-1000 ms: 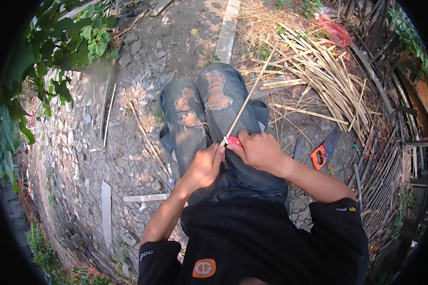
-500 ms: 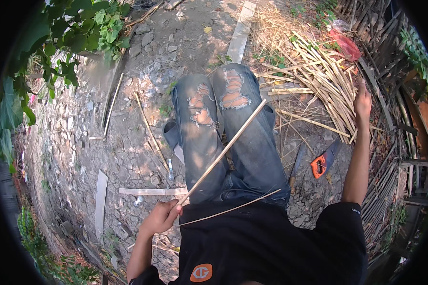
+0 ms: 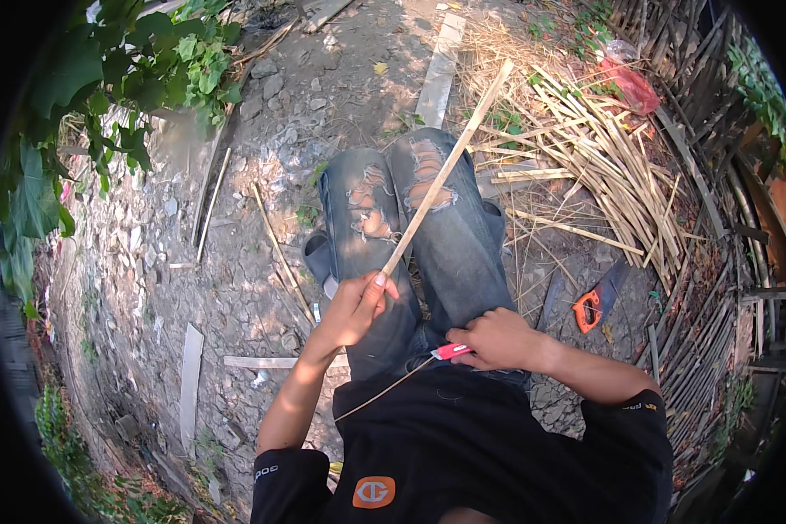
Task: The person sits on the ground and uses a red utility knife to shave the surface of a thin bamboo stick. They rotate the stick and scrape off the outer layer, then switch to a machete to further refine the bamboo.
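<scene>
My left hand [image 3: 355, 307] is closed around the lower end of a long pale bamboo strip [image 3: 450, 166], above my left thigh. The strip slants up and away to the right, past my knees. Over my lap, my right hand [image 3: 500, 339] grips a utility knife [image 3: 451, 351] with a pinkish-red handle, its tip pointing left. A thinner strip [image 3: 382, 392] lies across the front of my black shirt, one end close to the knife's tip. My torn jeans [image 3: 463, 262] are beneath both hands.
At the far right lies a heap of split bamboo strips [image 3: 611, 166]. A handsaw [image 3: 588, 310] with an orange handle rests on the ground to my right. Flat wooden boards [image 3: 191, 375] and loose sticks [image 3: 279, 244] lie to my left. A red bag [image 3: 630, 86] sits behind the heap.
My right hand has come in from beside the heap to my lap and now holds the utility knife. My left hand has moved forward and right, tilting the bamboo strip more steeply.
</scene>
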### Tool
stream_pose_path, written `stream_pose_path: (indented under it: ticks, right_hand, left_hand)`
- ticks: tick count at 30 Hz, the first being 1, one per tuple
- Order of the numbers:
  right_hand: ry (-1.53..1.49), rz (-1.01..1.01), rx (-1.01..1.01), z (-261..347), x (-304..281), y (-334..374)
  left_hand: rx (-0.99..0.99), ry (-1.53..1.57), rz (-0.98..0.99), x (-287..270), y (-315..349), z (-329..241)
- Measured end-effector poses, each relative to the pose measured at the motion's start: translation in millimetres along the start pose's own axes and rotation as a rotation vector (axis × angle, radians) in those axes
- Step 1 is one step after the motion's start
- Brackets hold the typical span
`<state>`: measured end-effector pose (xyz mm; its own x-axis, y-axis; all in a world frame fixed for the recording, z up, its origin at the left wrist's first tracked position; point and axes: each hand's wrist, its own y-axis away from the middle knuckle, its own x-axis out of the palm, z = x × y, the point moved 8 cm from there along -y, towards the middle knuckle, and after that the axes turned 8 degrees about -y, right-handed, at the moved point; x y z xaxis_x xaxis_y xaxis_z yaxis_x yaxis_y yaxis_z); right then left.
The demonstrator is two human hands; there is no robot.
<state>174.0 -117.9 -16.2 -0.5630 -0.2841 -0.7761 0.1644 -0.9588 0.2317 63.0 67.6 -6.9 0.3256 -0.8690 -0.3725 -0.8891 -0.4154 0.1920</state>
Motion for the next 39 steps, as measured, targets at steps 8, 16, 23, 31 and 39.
stream_pose_path:
  ticks: [8,16,23,31,39]
  right_hand:
    - [-0.497,-0.834,0.390,-103.9,-132.5,55.0]
    - [-0.494,-1.093,0.534,-101.9,-121.9,70.1]
    - [-0.203,-0.574,0.419,-47.7,-70.0,-2.7]
    - [-0.099,-0.558,0.403,-42.9,-62.3,-19.9]
    - [-0.078,-0.812,0.578,-92.7,-81.7,2.2]
  left_hand:
    - [-0.013,0.021,-0.086,-4.8,6.8,-6.5]
    - [0.047,-0.098,-0.159,32.1,-19.0,-9.8]
    - [0.015,-0.164,-0.172,48.9,-35.7,-35.9]
    - [0.050,-0.229,-0.193,47.6,-37.7,-42.0]
    - [-0.011,-0.393,-0.055,23.0,15.9,-42.5]
